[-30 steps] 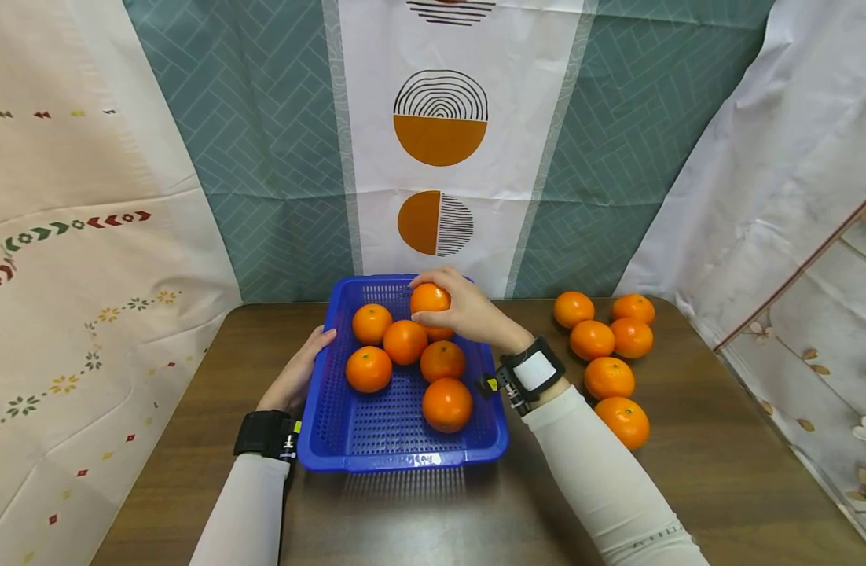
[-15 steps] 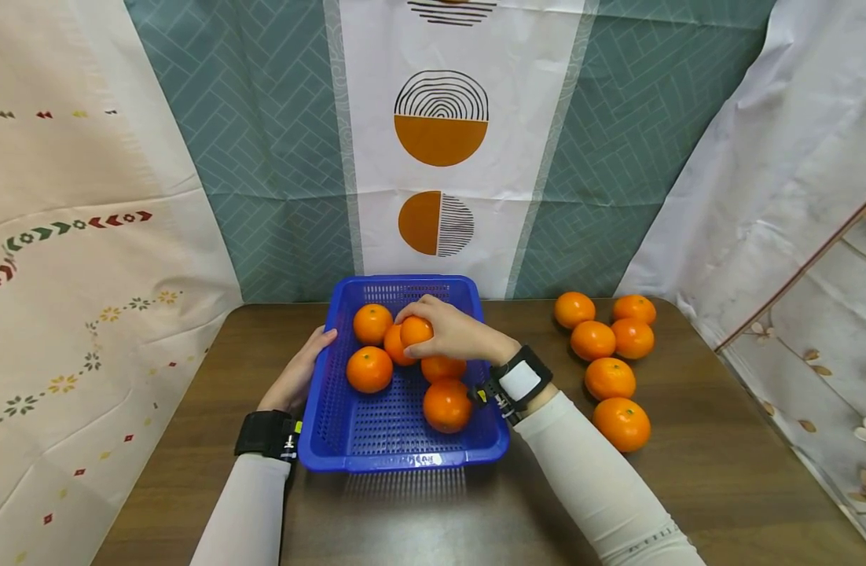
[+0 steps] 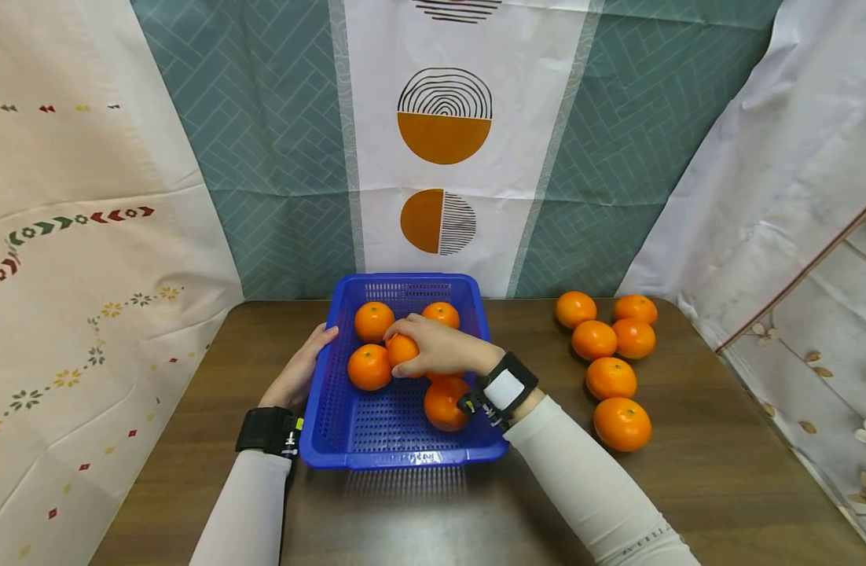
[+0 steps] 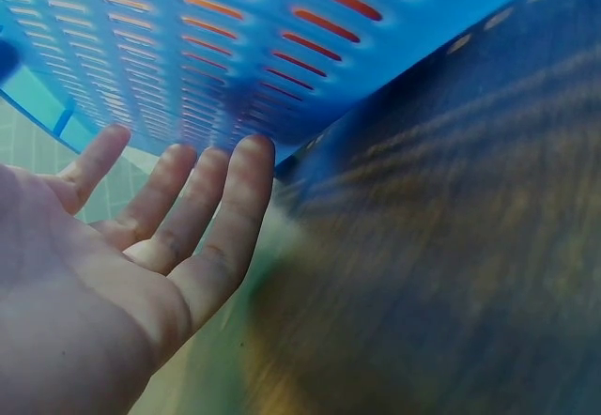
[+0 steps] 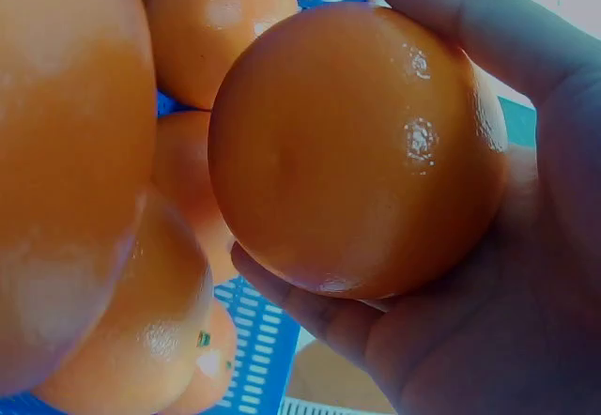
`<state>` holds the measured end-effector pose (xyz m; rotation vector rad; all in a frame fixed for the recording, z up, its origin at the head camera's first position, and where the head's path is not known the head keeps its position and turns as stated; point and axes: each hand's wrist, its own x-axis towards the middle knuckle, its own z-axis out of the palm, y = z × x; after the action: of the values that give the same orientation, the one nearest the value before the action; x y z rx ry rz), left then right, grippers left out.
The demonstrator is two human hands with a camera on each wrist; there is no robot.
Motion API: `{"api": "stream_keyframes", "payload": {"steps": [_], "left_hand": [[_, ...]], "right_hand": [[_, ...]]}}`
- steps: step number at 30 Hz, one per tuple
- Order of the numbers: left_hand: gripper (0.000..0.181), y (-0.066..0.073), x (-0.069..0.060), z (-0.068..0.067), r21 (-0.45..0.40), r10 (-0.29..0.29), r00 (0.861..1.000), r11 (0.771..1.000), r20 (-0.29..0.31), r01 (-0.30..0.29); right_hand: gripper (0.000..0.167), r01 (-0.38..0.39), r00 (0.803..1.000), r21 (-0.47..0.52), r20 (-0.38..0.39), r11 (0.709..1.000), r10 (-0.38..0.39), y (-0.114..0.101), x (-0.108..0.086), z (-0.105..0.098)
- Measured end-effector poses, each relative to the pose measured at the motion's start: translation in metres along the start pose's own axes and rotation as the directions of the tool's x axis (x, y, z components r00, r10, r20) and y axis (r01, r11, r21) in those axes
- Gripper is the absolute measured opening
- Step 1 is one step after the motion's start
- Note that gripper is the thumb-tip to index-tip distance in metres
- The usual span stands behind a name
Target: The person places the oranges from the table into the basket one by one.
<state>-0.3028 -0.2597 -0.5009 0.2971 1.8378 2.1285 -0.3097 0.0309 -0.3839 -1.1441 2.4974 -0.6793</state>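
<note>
A blue perforated plastic basket (image 3: 390, 424) with several oranges in it stands on the table. Inside it, my right hand (image 3: 443, 346) grips an orange (image 3: 401, 348) between thumb and fingers, low among the others. In the right wrist view this orange (image 5: 352, 152) fills the grasp. Near it lie a left orange (image 3: 368, 367), a back-left orange (image 3: 374, 321), a back-right orange (image 3: 441, 314) and a front-right orange (image 3: 445, 404); the hand covers others. My left hand (image 3: 302, 369) is at the basket's left side. The left wrist view shows its extended fingertips (image 4: 252, 157) against the basket wall.
To the right of the basket, several loose oranges (image 3: 611, 378) lie in a cluster on the brown wooden table (image 3: 709, 456). A patterned cloth (image 3: 284, 157) hangs behind the table's back edge. Light printed cloths flank both sides.
My right hand has carried its orange from the back right of the basket to the middle, lowering it among the others. The back-right orange has come into view. The left hand stays put.
</note>
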Motion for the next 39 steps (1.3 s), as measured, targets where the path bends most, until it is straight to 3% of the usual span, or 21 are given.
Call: {"api": "stream_keyframes", "payload": {"steps": [5, 13, 18, 25, 32, 39], "left_hand": [[0.055, 0.000, 0.000, -0.001, 0.007, -0.011, 1.000, 1.000, -0.005, 0.011], [0.053, 0.000, 0.002, -0.001, 0.000, -0.002, 1.000, 1.000, 0.003, 0.002], [0.051, 0.000, 0.002, 0.000, -0.004, -0.011, 1.000, 1.000, 0.002, 0.011], [0.052, 0.000, 0.001, 0.000, 0.002, -0.008, 1.000, 1.000, -0.015, 0.008], [0.052, 0.000, 0.001, 0.000, 0.003, -0.005, 1.000, 1.000, -0.008, 0.005], [0.053, 0.001, 0.000, 0.001, 0.009, -0.003, 1.000, 1.000, -0.011, 0.003]], "right_hand": [[0.051, -0.008, 0.999, -0.025, 0.048, 1.000, 0.009, -0.005, 0.002, 0.007], [0.050, -0.084, 0.991, -0.160, 0.093, 0.984, 0.100, -0.008, 0.003, 0.018], [0.056, -0.080, 0.990, -0.159, 0.103, 0.984, 0.097, -0.008, 0.004, 0.022], [0.054, -0.108, 0.986, -0.080, 0.122, 0.991, 0.117, -0.008, 0.004, 0.026], [0.058, -0.080, 0.989, -0.154, 0.109, 0.985, 0.097, -0.009, 0.003, 0.026], [0.061, -0.086, 0.989, -0.123, 0.108, 0.989, 0.100, -0.009, 0.004, 0.028]]}}
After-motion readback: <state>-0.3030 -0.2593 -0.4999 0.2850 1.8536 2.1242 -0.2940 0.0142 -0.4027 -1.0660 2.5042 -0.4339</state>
